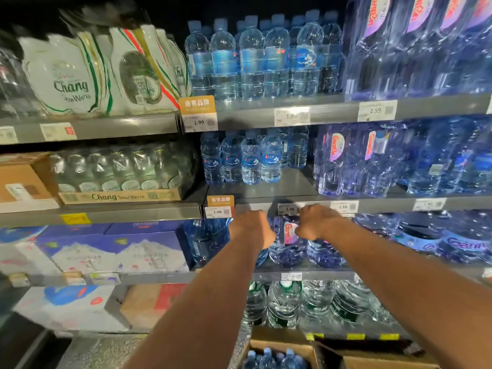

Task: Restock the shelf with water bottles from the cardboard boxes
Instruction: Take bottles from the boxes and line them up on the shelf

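Both my arms reach into the third shelf [306, 272] from the top. My left hand [253, 229] and my right hand [316, 222] close around the top of a blue water bottle with a pink-and-white label [287, 243], one hand on each side of it. The bottle stands upright on the shelf among other blue bottles. Below, at the bottom edge, an open cardboard box [279, 347] holds several small blue-capped water bottles [274, 359].
Rows of small bottles [250, 155] and shrink-wrapped packs fill the shelves above. Chang soda water packs [119, 171] and blue cartons [111, 249] sit to the left. Clear green-labelled bottles [285, 302] fill the lowest shelf. A second cardboard box [378, 360] lies at bottom right.
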`<state>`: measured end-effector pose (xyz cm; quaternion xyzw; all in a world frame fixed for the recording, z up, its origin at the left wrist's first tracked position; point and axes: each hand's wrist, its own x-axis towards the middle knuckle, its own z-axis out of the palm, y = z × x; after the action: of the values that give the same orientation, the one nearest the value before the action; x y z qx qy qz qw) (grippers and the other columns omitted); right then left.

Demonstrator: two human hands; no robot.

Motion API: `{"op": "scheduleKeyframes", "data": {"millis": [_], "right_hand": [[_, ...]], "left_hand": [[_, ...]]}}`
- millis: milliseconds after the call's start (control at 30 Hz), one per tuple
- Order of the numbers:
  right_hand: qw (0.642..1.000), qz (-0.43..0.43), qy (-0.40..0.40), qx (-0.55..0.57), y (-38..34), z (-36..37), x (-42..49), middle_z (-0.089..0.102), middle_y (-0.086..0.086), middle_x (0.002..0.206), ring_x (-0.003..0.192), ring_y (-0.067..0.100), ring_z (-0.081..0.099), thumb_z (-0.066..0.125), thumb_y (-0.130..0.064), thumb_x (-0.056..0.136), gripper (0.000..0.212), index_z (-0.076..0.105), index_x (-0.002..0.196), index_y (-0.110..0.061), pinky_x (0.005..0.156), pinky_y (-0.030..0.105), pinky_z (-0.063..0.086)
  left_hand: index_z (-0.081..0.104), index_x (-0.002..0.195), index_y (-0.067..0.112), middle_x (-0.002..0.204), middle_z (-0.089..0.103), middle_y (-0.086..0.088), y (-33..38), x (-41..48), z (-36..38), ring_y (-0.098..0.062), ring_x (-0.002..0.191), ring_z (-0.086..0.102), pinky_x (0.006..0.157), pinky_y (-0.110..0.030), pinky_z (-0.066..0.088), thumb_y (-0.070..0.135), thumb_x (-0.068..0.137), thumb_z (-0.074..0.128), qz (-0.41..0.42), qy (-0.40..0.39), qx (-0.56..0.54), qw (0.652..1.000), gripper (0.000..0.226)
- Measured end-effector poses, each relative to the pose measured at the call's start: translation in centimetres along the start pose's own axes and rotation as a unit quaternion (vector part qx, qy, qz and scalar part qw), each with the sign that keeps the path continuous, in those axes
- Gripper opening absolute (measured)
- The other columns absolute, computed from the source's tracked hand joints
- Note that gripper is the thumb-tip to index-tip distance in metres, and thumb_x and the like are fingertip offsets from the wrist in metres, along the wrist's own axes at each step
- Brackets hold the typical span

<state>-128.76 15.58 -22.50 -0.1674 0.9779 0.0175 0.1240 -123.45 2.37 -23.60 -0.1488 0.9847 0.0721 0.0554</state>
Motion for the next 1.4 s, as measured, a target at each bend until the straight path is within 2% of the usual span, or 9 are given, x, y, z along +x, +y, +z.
{"op": "scheduleKeyframes", "data": {"millis": [67, 167, 333, 467, 600, 967, 1133, 1267, 1400], "right_hand": [[1.000, 0.007, -0.011, -0.002, -0.4, 1.1, -1.4, 0.057, 0.013, 0.125, 0.111, 0.027, 0.057, 0.056, -0.025, 0.090, 0.047, 0.047, 0.133, -0.007, 0.090, 0.035, 0.049], [1.000, 0.020, -0.018, -0.014, -0.6, 2.6, -3.4, 0.052, 0.012, 0.135, 0.121, 0.029, 0.052, 0.053, -0.023, 0.090, 0.047, 0.046, 0.134, -0.007, 0.097, 0.037, 0.046], [0.999, 0.042, -0.010, 0.005, 0.5, 4.8, -6.9, 0.054, 0.012, 0.132, 0.120, 0.029, 0.053, 0.047, -0.036, 0.093, 0.050, 0.042, 0.136, -0.010, 0.094, 0.038, 0.045], [0.998, 0.050, 0.003, 0.035, 2.7, 6.5, -8.9, 0.058, 0.014, 0.125, 0.114, 0.030, 0.056, 0.049, -0.031, 0.091, 0.041, 0.055, 0.124, -0.008, 0.095, 0.039, 0.047], [0.998, 0.056, -0.016, 0.029, 5.9, 7.3, -10.6, 0.054, 0.013, 0.132, 0.120, 0.029, 0.053, 0.048, -0.030, 0.090, 0.045, 0.052, 0.129, -0.009, 0.098, 0.038, 0.046], [0.998, 0.054, -0.044, 0.012, 21.3, 13.0, -14.4, 0.059, 0.011, 0.126, 0.115, 0.026, 0.057, 0.049, -0.027, 0.087, 0.038, 0.057, 0.119, -0.009, 0.090, 0.032, 0.046], [0.996, 0.036, -0.079, 0.024, 27.1, 16.4, -15.0, 0.060, 0.010, 0.122, 0.113, 0.028, 0.057, 0.052, -0.026, 0.085, 0.036, 0.057, 0.117, -0.012, 0.091, 0.035, 0.047], [0.994, 0.023, -0.101, 0.034, 29.9, 19.0, -14.5, 0.062, 0.010, 0.115, 0.104, 0.028, 0.060, 0.052, -0.025, 0.084, 0.029, 0.062, 0.107, -0.011, 0.078, 0.031, 0.046], [0.991, 0.014, -0.134, 0.027, 32.0, 21.8, -13.3, 0.063, 0.010, 0.108, 0.093, 0.027, 0.059, 0.052, -0.022, 0.082, 0.019, 0.059, 0.098, -0.013, 0.074, 0.031, 0.045]], "left_hand": [[0.053, 0.122, 0.012, 0.123, 0.059, -0.009, -0.5, -1.4, 0.4, -0.028, 0.111, 0.058, 0.077, -0.032, 0.044, 0.029, 0.091, 0.054, 0.017, -0.008, 0.000, 1.000, 0.036], [0.056, 0.119, 0.013, 0.122, 0.060, -0.011, -0.6, -3.4, 1.0, -0.029, 0.111, 0.058, 0.081, -0.034, 0.045, 0.027, 0.090, 0.052, 0.034, -0.015, 0.008, 0.999, 0.032], [0.052, 0.126, 0.019, 0.128, 0.057, -0.009, 0.5, -6.2, 2.7, -0.030, 0.115, 0.056, 0.087, -0.037, 0.047, 0.025, 0.087, 0.057, 0.065, -0.019, -0.019, 0.998, 0.040], [0.049, 0.126, 0.017, 0.127, 0.058, -0.010, 2.4, -8.1, 4.4, -0.031, 0.114, 0.057, 0.087, -0.039, 0.047, 0.026, 0.086, 0.057, 0.079, -0.020, -0.006, 0.997, 0.042], [0.050, 0.126, 0.018, 0.126, 0.058, -0.009, 5.5, -9.4, 6.0, -0.031, 0.113, 0.057, 0.087, -0.039, 0.048, 0.026, 0.086, 0.058, 0.091, -0.037, -0.006, 0.995, 0.042], [0.056, 0.113, 0.017, 0.116, 0.062, -0.007, 21.6, -12.3, 13.6, -0.025, 0.104, 0.061, 0.085, -0.035, 0.049, 0.021, 0.085, 0.057, 0.078, -0.108, -0.046, 0.990, 0.028], [0.047, 0.127, 0.014, 0.127, 0.055, -0.011, 26.8, -13.4, 17.6, -0.030, 0.116, 0.055, 0.089, -0.040, 0.045, 0.026, 0.089, 0.050, 0.057, -0.109, -0.029, 0.992, 0.040], [0.044, 0.131, 0.013, 0.124, 0.057, -0.010, 29.2, -13.1, 20.5, -0.029, 0.114, 0.056, 0.089, -0.041, 0.046, 0.026, 0.089, 0.052, 0.055, -0.144, -0.049, 0.987, 0.045], [0.050, 0.119, 0.014, 0.117, 0.058, -0.009, 30.6, -11.4, 23.6, -0.029, 0.106, 0.058, 0.080, -0.037, 0.046, 0.025, 0.087, 0.054, 0.039, -0.180, -0.063, 0.981, 0.035]]}}
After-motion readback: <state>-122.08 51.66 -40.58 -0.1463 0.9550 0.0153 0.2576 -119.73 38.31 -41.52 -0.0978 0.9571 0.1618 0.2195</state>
